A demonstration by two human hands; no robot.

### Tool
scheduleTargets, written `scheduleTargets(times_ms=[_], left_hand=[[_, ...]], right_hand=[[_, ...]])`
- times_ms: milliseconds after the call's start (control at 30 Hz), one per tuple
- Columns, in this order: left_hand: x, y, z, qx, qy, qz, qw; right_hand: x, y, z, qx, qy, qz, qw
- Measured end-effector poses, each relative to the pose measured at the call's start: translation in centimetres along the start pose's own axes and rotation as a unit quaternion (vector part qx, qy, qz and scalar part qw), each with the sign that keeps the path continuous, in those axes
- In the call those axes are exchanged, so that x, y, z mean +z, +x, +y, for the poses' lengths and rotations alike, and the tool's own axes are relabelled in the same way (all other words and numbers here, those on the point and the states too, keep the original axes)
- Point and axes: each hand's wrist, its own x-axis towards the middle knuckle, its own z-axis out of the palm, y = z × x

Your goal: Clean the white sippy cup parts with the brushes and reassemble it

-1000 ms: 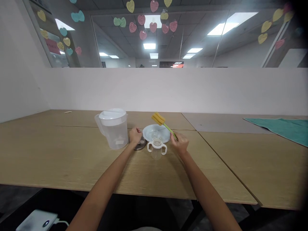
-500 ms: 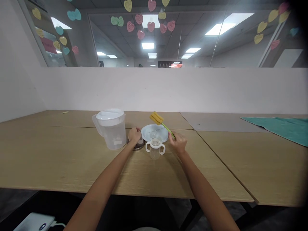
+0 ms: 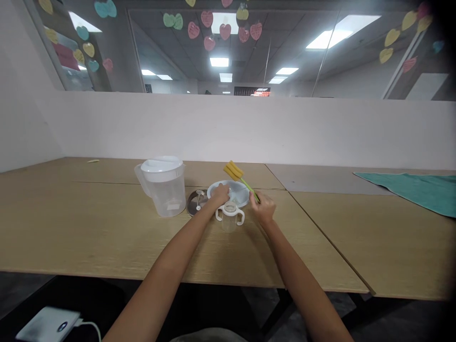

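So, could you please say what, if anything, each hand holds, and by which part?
The right hand holds the brush by its handle; whether the left hand, over the dish, holds anything is unclear.

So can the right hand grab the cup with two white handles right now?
Probably not just yet: nothing seems to stand between the right hand and the cup, and they're close, but that hand is busy holding the yellow sponge brush.

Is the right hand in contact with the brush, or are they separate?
Touching. The head view shows the right hand closed around the brush at its green handle, with the yellow sponge end sticking out beyond the hand.
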Motion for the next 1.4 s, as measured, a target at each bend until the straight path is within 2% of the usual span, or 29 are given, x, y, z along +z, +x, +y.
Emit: scheduleTargets(times_ms=[100,167,233,267,333,433,500,567,700,900,967,1133,1400], left_hand=[[-2.1,-1.0,0.4,0.035,-0.001,0.031,0.999],[-3.6,-2.1,0.3,0.063,-0.012,0.074,0.995],[-4.7,-3.3,-0.2,0.131,-0.089,0.15,0.976],[-5.0,-3.8,-0.6,0.143,-0.136,0.161,0.967],[-5.2,-4.7,-1.5,0.119,-0.266,0.155,0.944],[-4.8,-5.2,-2.5,0.041,-0.463,0.112,0.879],[-4.5,-5.3,-3.0,0.017,-0.526,0.093,0.845],[-4.4,-5.3,-3.3,0.006,-0.545,0.104,0.832],[-4.5,-5.3,-3.8,-0.014,-0.545,0.129,0.828],[-4.6,-5.6,-4.1,-0.026,-0.567,0.084,0.819],[-4.6,-5.6,-4.2,-0.026,-0.566,0.086,0.82],[-4.5,-5.6,-4.5,-0.025,-0.522,0.095,0.847],[-4.6,-6.1,-4.4,-0.049,-0.478,0.11,0.87]], right_hand=[[0.0,0.0,0.1,0.006,-0.009,0.0,1.0],[0.1,0.0,0.1,0.011,-0.002,0.0,1.0],[0.2,-0.1,0.1,0.007,0.014,-0.007,1.0],[0.2,-0.2,0.1,0.004,0.022,-0.015,1.0],[0.2,-0.2,-0.1,0.004,0.042,-0.04,0.998],[-0.1,0.0,-0.3,0.013,0.084,-0.092,0.992],[-0.4,0.2,-0.2,0.004,0.102,-0.125,0.987],[-0.6,0.5,0.0,-0.018,0.094,-0.142,0.985],[-1.0,0.9,0.5,-0.089,0.034,-0.116,0.989],[-1.6,1.2,0.8,-0.212,-0.03,-0.015,0.977],[-1.7,1.3,0.7,-0.227,-0.038,0.0,0.973],[-1.8,1.2,0.7,-0.245,-0.033,0.01,0.969],[-1.4,0.8,0.9,-0.256,-0.047,-0.007,0.966]])
